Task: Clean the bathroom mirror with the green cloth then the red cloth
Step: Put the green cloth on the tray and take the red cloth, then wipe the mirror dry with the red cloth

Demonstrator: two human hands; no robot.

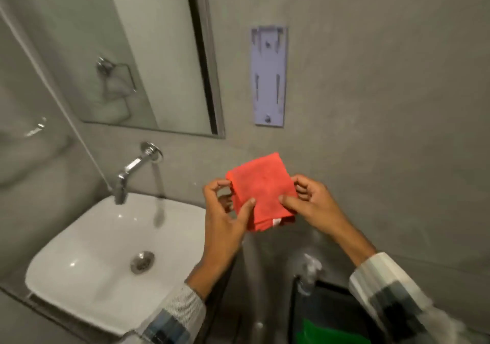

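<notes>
The folded cloth [261,193] is held between the left hand [225,211] and the right hand [314,201], in front of the wall. The sink [79,277] lies lower left, the tap [132,170] above it. The mirror [127,51] hangs above the tap; a wall plate [269,75] is to its right. Another cloth [326,331] lies below the hands.

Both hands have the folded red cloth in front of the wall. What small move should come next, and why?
Probably raise the folded red cloth up-left onto the wall-mounted rectangular mirror. The left hand and right hand grip it, and the green cloth already lies below, set aside.
</notes>
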